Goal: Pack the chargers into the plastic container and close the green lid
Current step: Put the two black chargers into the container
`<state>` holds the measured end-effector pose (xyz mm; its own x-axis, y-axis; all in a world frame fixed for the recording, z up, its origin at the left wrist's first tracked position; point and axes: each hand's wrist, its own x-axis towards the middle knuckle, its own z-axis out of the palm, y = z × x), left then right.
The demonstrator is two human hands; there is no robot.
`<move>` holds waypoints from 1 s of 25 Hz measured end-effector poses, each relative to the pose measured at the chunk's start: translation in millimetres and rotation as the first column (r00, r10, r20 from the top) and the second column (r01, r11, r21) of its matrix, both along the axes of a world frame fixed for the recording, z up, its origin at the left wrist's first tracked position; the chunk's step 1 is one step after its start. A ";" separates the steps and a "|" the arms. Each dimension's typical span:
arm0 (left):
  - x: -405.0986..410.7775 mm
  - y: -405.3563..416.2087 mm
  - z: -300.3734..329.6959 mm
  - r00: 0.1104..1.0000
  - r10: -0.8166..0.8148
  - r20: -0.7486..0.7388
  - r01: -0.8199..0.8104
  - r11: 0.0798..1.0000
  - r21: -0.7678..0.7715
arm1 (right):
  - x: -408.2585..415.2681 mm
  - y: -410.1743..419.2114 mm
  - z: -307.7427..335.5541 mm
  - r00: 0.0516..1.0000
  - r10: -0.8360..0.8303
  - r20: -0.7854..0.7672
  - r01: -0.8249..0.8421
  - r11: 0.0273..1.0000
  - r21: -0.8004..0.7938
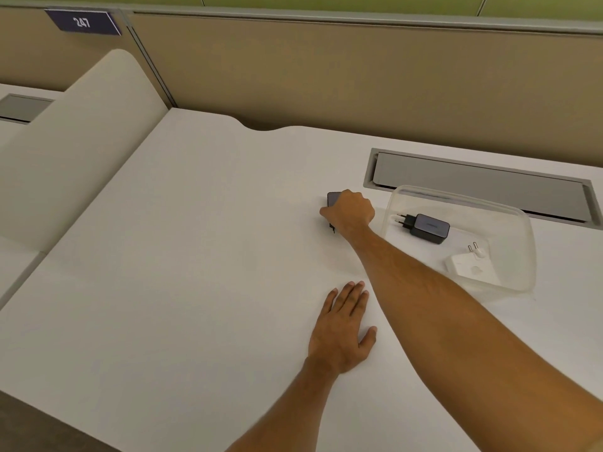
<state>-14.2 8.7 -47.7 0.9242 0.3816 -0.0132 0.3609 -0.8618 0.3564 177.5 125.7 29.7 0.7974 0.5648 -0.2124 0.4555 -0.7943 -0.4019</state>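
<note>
A clear plastic container (518, 223) stands on the white desk at the right. Inside it lie a dark grey charger (427, 228) with its plug pins pointing left and a white charger (470, 265) nearer to me. To the left of the container, my right hand (352, 212) is closed over another dark charger (332, 202), which rests on the desk and is mostly hidden by my fingers. My left hand (342, 331) lies flat on the desk, palm down, holding nothing. No green lid is in view.
A grey cable tray slot (479, 181) is sunk into the desk just behind the container. A beige partition wall (326, 76) runs along the back. A rounded divider panel (81, 151) stands at the left, with a sign reading 247 (83, 22).
</note>
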 end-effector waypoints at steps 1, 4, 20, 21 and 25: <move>-0.3 0.4 0.2 1.000 -0.001 0.000 0.001 1.000 -0.001 | 0.1 -0.7 2.6 1.000 0.004 -0.002 -0.004 1.000 0.004; 0.0 1.4 0.7 1.000 -0.003 -0.006 0.003 1.000 0.010 | 2.3 -5.0 12.8 0.999 0.037 0.024 -0.038 0.999 0.012; -3.9 0.1 7.6 0.998 -0.016 0.059 0.015 1.000 0.028 | 43.8 -116.7 104.4 0.959 0.041 0.281 -0.065 0.995 0.076; -4.0 -0.1 7.9 0.998 -0.018 0.060 0.016 0.999 0.030 | 48.6 -127.2 105.9 0.957 0.047 0.287 -0.061 0.997 0.042; -4.0 0.1 8.3 0.997 -0.016 0.071 0.015 1.000 0.017 | 59.6 -160.4 102.0 0.958 0.112 0.265 -0.076 0.987 -0.139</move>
